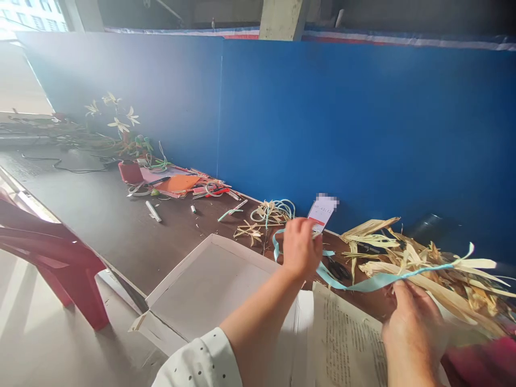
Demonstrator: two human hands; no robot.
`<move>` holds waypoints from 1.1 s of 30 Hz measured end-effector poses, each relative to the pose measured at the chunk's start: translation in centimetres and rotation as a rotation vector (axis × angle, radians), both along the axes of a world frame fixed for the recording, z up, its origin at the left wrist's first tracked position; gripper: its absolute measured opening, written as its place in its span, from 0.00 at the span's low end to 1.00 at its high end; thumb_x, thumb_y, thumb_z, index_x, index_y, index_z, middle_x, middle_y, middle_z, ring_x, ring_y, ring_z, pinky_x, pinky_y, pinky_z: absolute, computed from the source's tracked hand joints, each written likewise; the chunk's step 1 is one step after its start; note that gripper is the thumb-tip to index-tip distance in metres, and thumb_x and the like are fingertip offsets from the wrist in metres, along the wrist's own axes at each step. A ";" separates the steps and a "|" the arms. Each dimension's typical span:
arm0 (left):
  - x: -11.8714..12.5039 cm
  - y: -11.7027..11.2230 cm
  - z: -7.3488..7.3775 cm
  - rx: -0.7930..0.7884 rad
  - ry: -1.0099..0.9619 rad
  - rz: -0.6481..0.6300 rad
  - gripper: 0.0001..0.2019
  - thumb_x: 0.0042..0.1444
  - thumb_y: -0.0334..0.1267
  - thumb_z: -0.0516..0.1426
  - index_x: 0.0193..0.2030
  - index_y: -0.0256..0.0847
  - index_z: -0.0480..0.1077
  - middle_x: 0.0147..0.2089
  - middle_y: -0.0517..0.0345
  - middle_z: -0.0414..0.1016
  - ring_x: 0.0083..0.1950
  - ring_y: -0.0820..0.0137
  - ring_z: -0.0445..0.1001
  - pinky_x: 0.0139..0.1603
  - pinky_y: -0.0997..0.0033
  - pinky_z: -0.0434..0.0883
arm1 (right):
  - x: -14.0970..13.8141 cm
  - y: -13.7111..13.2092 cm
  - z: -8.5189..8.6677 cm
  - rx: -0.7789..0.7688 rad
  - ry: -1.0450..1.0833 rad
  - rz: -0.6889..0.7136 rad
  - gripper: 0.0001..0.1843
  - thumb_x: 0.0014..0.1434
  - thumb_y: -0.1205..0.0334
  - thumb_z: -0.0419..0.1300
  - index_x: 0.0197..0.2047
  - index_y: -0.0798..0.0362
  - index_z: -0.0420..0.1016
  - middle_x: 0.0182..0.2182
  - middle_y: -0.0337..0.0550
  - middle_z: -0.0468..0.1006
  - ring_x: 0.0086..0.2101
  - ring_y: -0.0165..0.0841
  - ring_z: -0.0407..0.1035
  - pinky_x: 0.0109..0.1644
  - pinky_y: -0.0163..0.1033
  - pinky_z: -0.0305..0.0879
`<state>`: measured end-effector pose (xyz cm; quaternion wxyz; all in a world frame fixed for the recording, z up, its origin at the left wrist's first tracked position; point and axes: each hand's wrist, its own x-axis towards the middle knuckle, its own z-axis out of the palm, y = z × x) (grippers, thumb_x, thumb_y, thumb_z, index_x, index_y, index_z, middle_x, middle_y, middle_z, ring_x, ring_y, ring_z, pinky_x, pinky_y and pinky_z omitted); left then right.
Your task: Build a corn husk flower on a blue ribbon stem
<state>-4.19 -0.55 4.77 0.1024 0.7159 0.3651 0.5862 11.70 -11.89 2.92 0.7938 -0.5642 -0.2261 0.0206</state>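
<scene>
1. Writing: a white and red card (321, 214) leans on the blue partition (363, 134) at 12 o'clock from the left hand; its top is blurred out and the small print below cannot be read. A printed sheet (346, 338) lies under the right wrist with dense lines of text, too small and slanted to read. No brand shows anywhere.
2. The left hand (301, 248) is curled narrow, fingers pinched round the light blue ribbon (363, 283), whose end loops out at 9 o'clock from the knuckles.
3. The right hand (411, 314) is half closed, fingertips on the same ribbon where it crosses the dried corn husks (435, 269); whether it also grips a husk I cannot tell.
4. The ribbon runs taut from the left hand toward 4 o'clock, then on toward 3 o'clock over the husk pile.
5. Black-handled scissors (337, 269) lie on the dark table (100, 215) between the hands, just under the ribbon.
6. A shallow white cardboard tray (209, 285) sits at 8 o'clock from the left hand.
7. At 10 o'clock: husk flowers (250, 232), coiled cord (278, 209), coloured paper sheets (177, 184) and a vase of flowers (121, 129).
8. A red plastic chair (52, 258) stands at the table's left edge.
</scene>
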 end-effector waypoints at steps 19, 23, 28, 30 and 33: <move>2.7 -5.3 -0.9 0.129 0.334 -0.254 0.14 0.63 0.43 0.46 0.40 0.41 0.69 0.41 0.54 0.72 0.41 0.67 0.68 0.42 0.66 0.66 | -2.3 0.1 -0.9 -0.136 -0.013 0.092 0.22 0.44 0.53 0.70 0.41 0.53 0.77 0.34 0.44 0.79 0.34 0.35 0.72 0.40 0.39 0.69; 2.7 -5.2 -0.7 -0.024 0.253 -0.358 0.13 0.63 0.43 0.47 0.41 0.42 0.70 0.38 0.57 0.74 0.38 0.70 0.71 0.38 0.71 0.67 | -2.3 0.0 -0.7 -0.142 -0.003 0.154 0.20 0.44 0.53 0.70 0.40 0.52 0.77 0.33 0.42 0.79 0.34 0.34 0.72 0.43 0.40 0.69; 2.8 -4.9 -0.6 -0.201 0.138 -0.381 0.10 0.61 0.41 0.50 0.37 0.44 0.72 0.37 0.61 0.77 0.39 0.71 0.73 0.38 0.74 0.67 | -1.6 -0.1 -1.4 -0.133 0.002 0.245 0.19 0.48 0.54 0.68 0.43 0.51 0.76 0.36 0.42 0.79 0.39 0.35 0.72 0.49 0.42 0.66; 2.9 -4.7 -0.5 -0.226 0.101 -0.388 0.08 0.59 0.40 0.52 0.36 0.45 0.72 0.37 0.61 0.77 0.40 0.70 0.73 0.39 0.74 0.67 | -1.4 0.0 -1.7 -0.101 0.043 0.284 0.19 0.48 0.55 0.68 0.43 0.51 0.76 0.35 0.41 0.79 0.38 0.33 0.72 0.50 0.42 0.65; 3.1 -4.5 -0.4 -0.280 0.068 -0.410 0.07 0.56 0.39 0.53 0.34 0.44 0.73 0.35 0.61 0.76 0.39 0.70 0.73 0.39 0.74 0.67 | -1.4 0.1 -1.6 -0.057 0.108 0.339 0.19 0.46 0.55 0.69 0.42 0.51 0.76 0.35 0.39 0.79 0.36 0.31 0.72 0.49 0.40 0.65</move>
